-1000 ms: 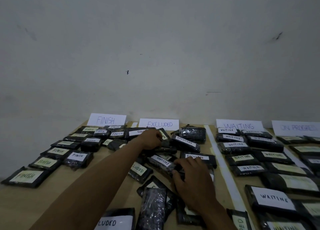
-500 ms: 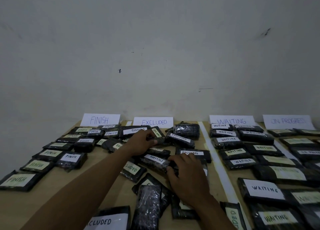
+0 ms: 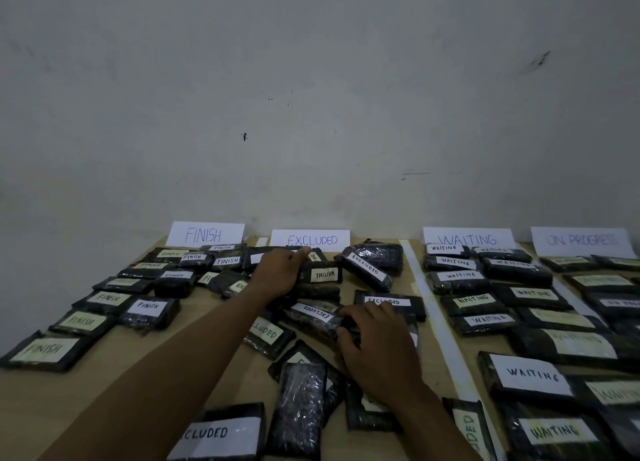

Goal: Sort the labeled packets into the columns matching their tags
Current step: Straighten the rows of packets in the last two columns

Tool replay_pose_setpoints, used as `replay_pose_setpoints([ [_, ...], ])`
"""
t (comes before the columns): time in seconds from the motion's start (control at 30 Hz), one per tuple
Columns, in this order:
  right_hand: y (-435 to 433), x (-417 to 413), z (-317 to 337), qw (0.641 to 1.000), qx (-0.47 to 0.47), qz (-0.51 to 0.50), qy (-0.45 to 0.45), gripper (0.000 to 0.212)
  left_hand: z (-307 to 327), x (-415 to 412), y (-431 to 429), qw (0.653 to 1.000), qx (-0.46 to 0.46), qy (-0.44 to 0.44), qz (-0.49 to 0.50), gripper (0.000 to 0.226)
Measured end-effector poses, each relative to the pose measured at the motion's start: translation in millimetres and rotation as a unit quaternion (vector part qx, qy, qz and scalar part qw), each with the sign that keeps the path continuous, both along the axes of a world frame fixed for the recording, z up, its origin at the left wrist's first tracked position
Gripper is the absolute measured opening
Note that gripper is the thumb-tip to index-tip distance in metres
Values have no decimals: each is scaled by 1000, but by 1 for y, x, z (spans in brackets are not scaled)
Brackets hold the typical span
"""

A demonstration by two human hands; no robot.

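Note:
Dark wrapped packets with white tags lie in columns under paper signs FINISH [image 3: 205,234], EXCLUDED [image 3: 310,240], WAITING [image 3: 467,239] and ON PROGRESS [image 3: 581,240]. My left hand [image 3: 277,273] reaches to the back of the EXCLUDED column. Its fingers close over the left end of a packet whose upside-down tag reads WAITING [image 3: 323,274]. My right hand [image 3: 377,346] sits nearer in the same column, fingers curled on the right end of a packet tagged EXCLUDED [image 3: 313,316]. Packets under both hands are partly hidden.
A white tape strip [image 3: 436,322] separates the EXCLUDED and WAITING columns. Several FINISH packets [image 3: 149,306] fill the left side and several WAITING packets [image 3: 531,374] the right. The wooden table [image 3: 41,401] ends at a plain wall behind the signs.
My left hand has shifted slightly toward the EXCLUDED sign, and a packet tagged WAITING now shows beside it. My right hand has stayed on the EXCLUDED packet.

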State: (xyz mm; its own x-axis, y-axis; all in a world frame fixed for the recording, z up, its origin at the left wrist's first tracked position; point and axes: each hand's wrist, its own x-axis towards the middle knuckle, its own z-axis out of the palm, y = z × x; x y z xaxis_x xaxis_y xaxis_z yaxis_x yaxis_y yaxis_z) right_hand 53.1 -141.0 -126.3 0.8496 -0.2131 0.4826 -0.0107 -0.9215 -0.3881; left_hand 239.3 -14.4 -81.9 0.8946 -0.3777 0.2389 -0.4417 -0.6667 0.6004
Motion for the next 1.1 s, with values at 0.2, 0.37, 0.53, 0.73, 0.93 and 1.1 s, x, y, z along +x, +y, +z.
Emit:
replay_pose_setpoints([
  [0.2,0,-1,1,1000,2,4,10,39,3,7,5,995,-74,67,14,59],
  [0.37,0,-1,1,1000,8,7,8,34,4,1,12,991,-100,85,-18,42],
  [0.53,-1,-1,1,1000,9,8,6,32,1,-2,15,989,-115,81,-36,21],
  [0.73,0,-1,2,1000,12,9,5,32,5,-11,19,976,-123,155,-91,17],
  [0.93,-1,0,0,1000,13,7,7,33,5,-5,15,984,-47,147,-91,14],
  [1.1,-1,0,1,1000,7,4,6,35,19,0,-6,980,25,184,-67,34],
])
